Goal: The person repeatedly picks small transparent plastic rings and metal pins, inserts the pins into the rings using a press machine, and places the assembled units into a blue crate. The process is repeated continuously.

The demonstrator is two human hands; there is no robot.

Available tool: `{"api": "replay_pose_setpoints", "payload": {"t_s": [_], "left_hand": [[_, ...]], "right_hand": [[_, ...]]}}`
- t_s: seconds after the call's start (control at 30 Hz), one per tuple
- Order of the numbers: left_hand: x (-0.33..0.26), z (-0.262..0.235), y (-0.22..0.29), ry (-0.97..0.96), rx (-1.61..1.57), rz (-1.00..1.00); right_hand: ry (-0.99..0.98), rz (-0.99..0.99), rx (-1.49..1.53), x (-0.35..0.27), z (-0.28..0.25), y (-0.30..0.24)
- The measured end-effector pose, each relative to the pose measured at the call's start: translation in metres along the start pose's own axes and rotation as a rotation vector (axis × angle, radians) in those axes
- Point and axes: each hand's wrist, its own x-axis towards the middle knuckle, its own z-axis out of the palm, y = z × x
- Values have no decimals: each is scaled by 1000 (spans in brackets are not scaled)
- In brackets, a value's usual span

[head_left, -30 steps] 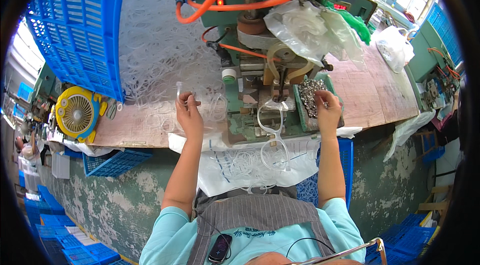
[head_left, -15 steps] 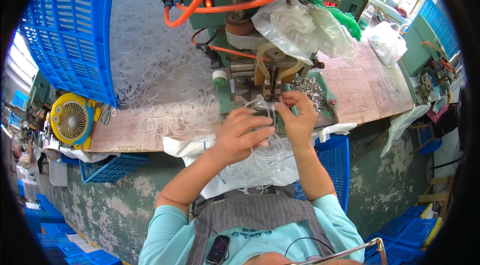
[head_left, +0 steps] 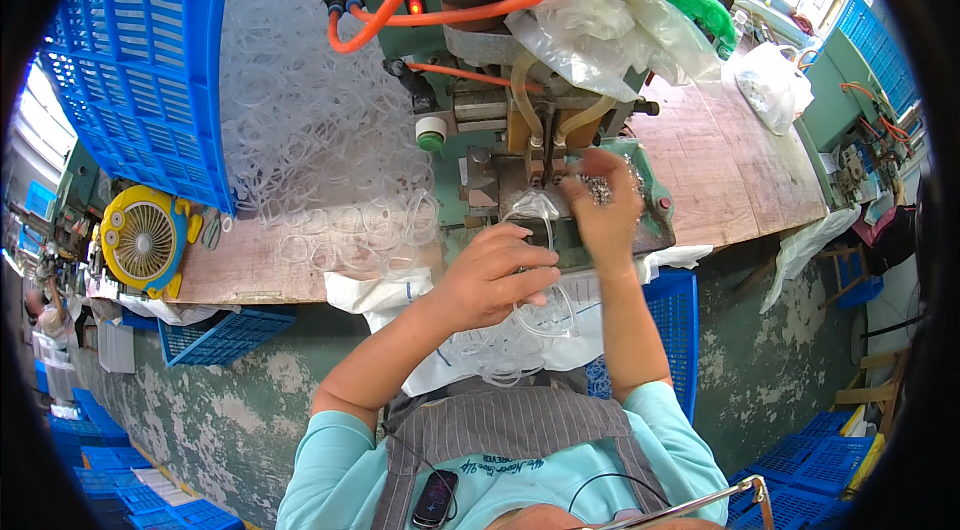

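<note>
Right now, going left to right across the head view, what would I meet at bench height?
Yellow and blue fan, scissors, pile of clear plastic frames, left hand, right hand, white plastic bag.

Wood tbl (head_left: 735, 170) w/ clr frames (head_left: 310, 100)

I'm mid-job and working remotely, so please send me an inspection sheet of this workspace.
Surface: wooden table; clear frames piled loose at left.
Work things: one clear frame at the machine; metal bits in a green tray.
Clutter: fan, scissors; plastic bag against the machine.
Hands: left hand holds the frame; right hand blurred beside the bits, grip unclear.
Cables: orange hoses on the machine.
Surroundings: blue crates, worn floor.
</note>
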Motion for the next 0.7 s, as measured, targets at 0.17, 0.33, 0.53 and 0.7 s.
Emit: {"api": "replay_pose_setpoints", "payload": {"t_s": [0.17,0.33,0.53,0.7], "left_hand": [[-3,-2,-6,4,-54,6],[-3,-2,-5,35,-85,-15],[-5,-5,-5,18,96,64],[-45,-41,-55,115,394,-77]], "right_hand": [[-15,392,-218,13,-45,81],[-389,239,-641,-6,-88,87],[-306,198,-629,-10,-56,99],[-35,300,-294,-11,-46,109]]}}
